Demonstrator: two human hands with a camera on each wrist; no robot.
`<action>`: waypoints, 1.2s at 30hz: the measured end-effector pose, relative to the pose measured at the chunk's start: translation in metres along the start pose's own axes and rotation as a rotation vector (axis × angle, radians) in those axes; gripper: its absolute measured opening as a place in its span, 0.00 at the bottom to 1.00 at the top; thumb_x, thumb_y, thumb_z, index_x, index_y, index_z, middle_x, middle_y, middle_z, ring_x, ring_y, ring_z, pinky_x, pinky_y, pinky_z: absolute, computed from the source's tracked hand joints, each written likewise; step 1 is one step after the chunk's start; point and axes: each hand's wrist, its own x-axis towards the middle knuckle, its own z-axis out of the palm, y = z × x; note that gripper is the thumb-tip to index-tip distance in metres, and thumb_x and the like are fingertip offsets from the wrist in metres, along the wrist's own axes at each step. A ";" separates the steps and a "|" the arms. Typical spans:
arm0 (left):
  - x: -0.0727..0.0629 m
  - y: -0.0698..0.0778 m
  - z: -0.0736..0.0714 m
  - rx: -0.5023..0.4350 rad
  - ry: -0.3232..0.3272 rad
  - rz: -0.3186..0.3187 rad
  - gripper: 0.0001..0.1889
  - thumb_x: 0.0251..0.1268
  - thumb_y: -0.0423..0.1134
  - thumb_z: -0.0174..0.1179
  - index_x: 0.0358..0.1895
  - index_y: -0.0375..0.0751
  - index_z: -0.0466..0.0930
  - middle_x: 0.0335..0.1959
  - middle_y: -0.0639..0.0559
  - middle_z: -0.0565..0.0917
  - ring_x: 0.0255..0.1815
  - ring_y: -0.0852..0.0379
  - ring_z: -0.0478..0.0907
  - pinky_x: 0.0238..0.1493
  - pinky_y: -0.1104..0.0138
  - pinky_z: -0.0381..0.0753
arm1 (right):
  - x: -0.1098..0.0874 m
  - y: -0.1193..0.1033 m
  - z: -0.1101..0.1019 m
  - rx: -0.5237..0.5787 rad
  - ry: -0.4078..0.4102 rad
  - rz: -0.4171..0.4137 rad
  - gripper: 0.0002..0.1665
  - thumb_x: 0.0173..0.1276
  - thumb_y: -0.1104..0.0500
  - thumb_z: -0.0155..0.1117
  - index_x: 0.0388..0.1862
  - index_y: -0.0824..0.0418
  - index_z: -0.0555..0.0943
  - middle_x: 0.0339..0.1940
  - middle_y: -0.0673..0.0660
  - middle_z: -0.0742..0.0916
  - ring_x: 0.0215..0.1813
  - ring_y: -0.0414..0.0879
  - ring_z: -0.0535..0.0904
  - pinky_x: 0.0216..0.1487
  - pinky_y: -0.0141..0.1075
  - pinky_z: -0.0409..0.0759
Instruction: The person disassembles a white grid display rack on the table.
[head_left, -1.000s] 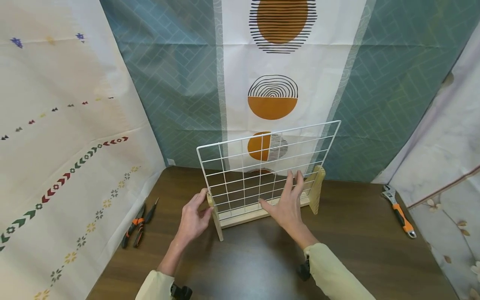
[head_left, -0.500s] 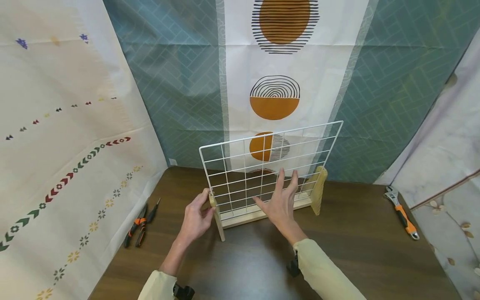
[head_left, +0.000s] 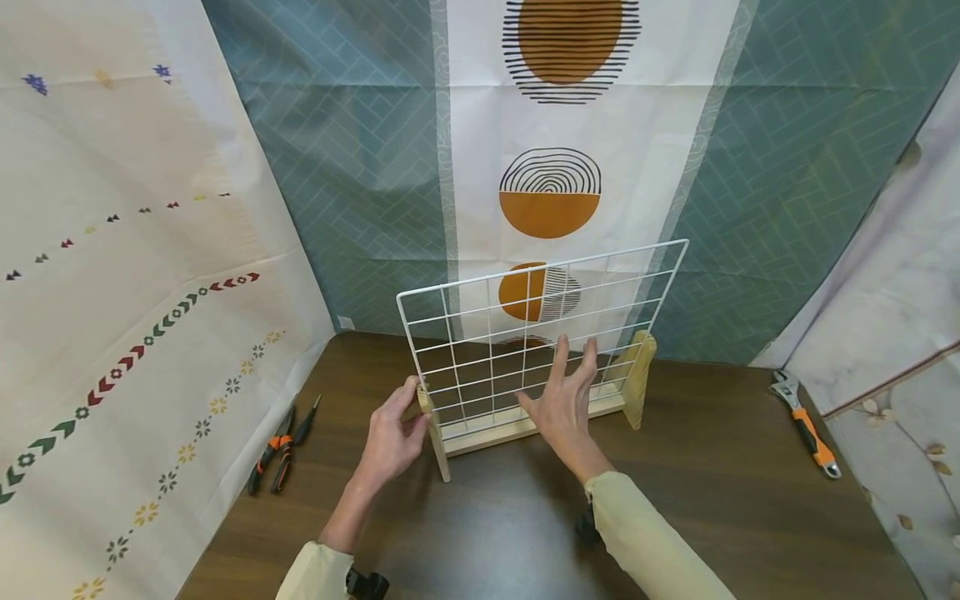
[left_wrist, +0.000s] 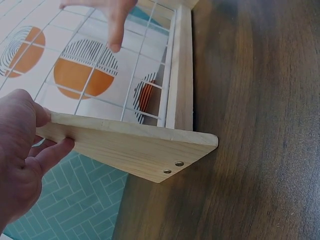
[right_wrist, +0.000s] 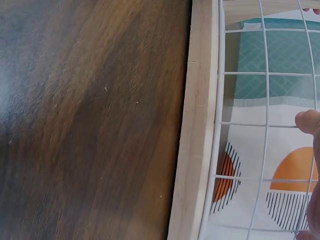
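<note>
A white wire grid panel point(head_left: 540, 269) stands upright, leaning back, in a pale wooden frame on the table. My left hand point(head_left: 390, 435) pinches the top end of the left wooden side piece point(left_wrist: 135, 142), fingers and thumb on opposite faces. Two metal fastener heads point(left_wrist: 179, 164) show low on that piece's outer face. In front of the grid's middle, my right hand point(head_left: 566, 415) has its fingers spread; in the right wrist view its thumb point(right_wrist: 309, 121) is right at a wire. The bottom wooden rail point(head_left: 491, 437) runs across to the right side piece point(head_left: 637, 383).
Pliers with black-and-orange handles point(head_left: 283, 457) lie at the table's left, beside a dark screwdriver point(head_left: 305, 422). Over at the right edge is an adjustable wrench point(head_left: 806, 432). Patterned cloth point(head_left: 352, 167) hangs behind the brown wooden table point(head_left: 712, 467).
My right hand has shifted a little left along the grid, then its thumb has drawn slightly toward the fingers. The left hand keeps its hold on the side piece.
</note>
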 end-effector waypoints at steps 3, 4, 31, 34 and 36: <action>0.000 -0.001 0.000 0.006 0.004 0.005 0.34 0.49 0.13 0.67 0.64 0.30 0.74 0.51 0.33 0.80 0.53 0.39 0.80 0.34 0.66 0.86 | 0.001 0.000 0.002 -0.014 -0.002 0.005 0.79 0.35 0.47 0.91 0.78 0.62 0.50 0.75 0.76 0.44 0.70 0.76 0.55 0.57 0.62 0.76; 0.000 -0.001 -0.001 0.007 0.003 0.003 0.33 0.49 0.14 0.67 0.64 0.30 0.74 0.51 0.33 0.80 0.53 0.39 0.81 0.33 0.66 0.86 | 0.001 0.000 0.003 -0.014 0.004 0.003 0.78 0.34 0.47 0.91 0.78 0.62 0.50 0.75 0.76 0.44 0.70 0.76 0.55 0.57 0.62 0.75; -0.002 0.000 0.004 0.021 0.024 0.011 0.32 0.50 0.14 0.67 0.63 0.30 0.74 0.51 0.34 0.81 0.53 0.39 0.80 0.30 0.64 0.86 | 0.023 -0.003 -0.013 0.018 0.120 -0.109 0.71 0.33 0.47 0.89 0.72 0.65 0.58 0.71 0.77 0.52 0.66 0.73 0.59 0.58 0.64 0.73; -0.002 -0.001 0.004 0.023 0.027 0.014 0.32 0.49 0.14 0.66 0.62 0.31 0.74 0.50 0.35 0.81 0.53 0.38 0.80 0.30 0.64 0.86 | 0.027 -0.004 -0.016 0.031 0.135 -0.129 0.70 0.34 0.47 0.89 0.72 0.66 0.58 0.71 0.77 0.53 0.66 0.74 0.60 0.58 0.64 0.73; -0.002 -0.002 0.004 0.023 0.027 0.018 0.31 0.49 0.14 0.66 0.61 0.31 0.74 0.48 0.36 0.81 0.52 0.39 0.81 0.30 0.64 0.86 | 0.029 -0.005 -0.018 0.034 0.142 -0.137 0.70 0.34 0.48 0.89 0.72 0.66 0.58 0.72 0.77 0.52 0.66 0.74 0.60 0.57 0.64 0.73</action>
